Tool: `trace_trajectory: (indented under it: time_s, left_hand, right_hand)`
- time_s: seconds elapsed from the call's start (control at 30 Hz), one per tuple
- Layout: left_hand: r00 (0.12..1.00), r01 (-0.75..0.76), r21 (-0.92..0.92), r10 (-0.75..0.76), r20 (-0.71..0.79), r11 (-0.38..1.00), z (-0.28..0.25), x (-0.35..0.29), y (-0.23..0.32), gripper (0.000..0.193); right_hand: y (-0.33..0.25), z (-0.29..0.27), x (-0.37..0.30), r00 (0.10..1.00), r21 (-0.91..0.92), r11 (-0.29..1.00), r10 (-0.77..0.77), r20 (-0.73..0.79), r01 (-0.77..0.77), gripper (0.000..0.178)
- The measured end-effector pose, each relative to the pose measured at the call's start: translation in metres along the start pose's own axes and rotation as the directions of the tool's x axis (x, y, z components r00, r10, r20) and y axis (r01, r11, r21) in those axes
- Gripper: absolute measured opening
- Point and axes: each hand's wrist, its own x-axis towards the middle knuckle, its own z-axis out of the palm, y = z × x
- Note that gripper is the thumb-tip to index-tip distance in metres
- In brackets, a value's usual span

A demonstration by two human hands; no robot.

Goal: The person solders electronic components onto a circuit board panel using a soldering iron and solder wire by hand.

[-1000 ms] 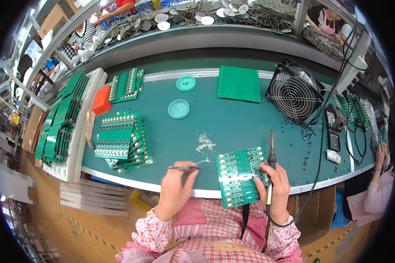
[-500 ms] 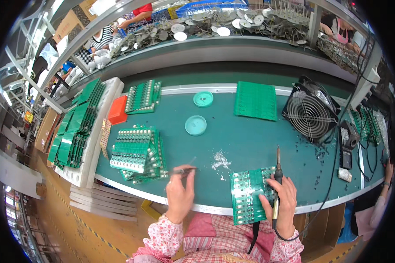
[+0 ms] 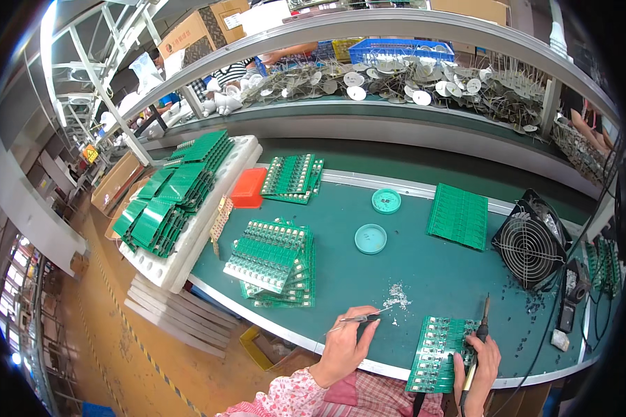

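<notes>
My left hand (image 3: 345, 349) pinches a pair of tweezers (image 3: 358, 319), their tips at the near edge of a scatter of tiny whitish parts (image 3: 397, 297). In my right hand (image 3: 487, 363) is a soldering iron (image 3: 483, 329), its metal tip pointing up and away from me. The same hand rests against the right side of a green circuit board panel (image 3: 432, 356) at the table's front edge. Rows of small light components cover that panel. Part of its right side is hidden under my fingers.
Stacked circuit boards (image 3: 271, 254) lie on the left, near a red-orange box (image 3: 248, 188) and a white foam tray (image 3: 181, 267) loaded with more boards. Two round teal dishes (image 3: 371, 239) sit mid-table. At right are blank green panels (image 3: 458, 215), a black fan (image 3: 531, 240) and cables.
The whole view has shifted, so the table sits lower and farther right. My left hand has brought the tweezers close to the whitish parts. My right hand still holds the iron by the panel.
</notes>
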Motion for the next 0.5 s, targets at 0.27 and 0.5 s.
trace_trajectory:
  time_s: [0.27, 0.5]
  left_hand:
    - [0.999, 0.022, 0.02, -0.021, -0.045, 1.0, -0.004, -0.009, -0.004, 0.016]
    - [0.987, 0.139, 0.029, -0.136, -0.091, 0.99, -0.016, 0.009, 0.001, 0.013]
  right_hand:
    - [-0.003, 0.003, 0.0, 0.998, 0.031, 0.998, 0.05, -0.024, -0.049, 0.032]
    - [-0.003, 0.012, 0.015, 0.994, 0.041, 0.996, -0.075, -0.084, 0.079, 0.034]
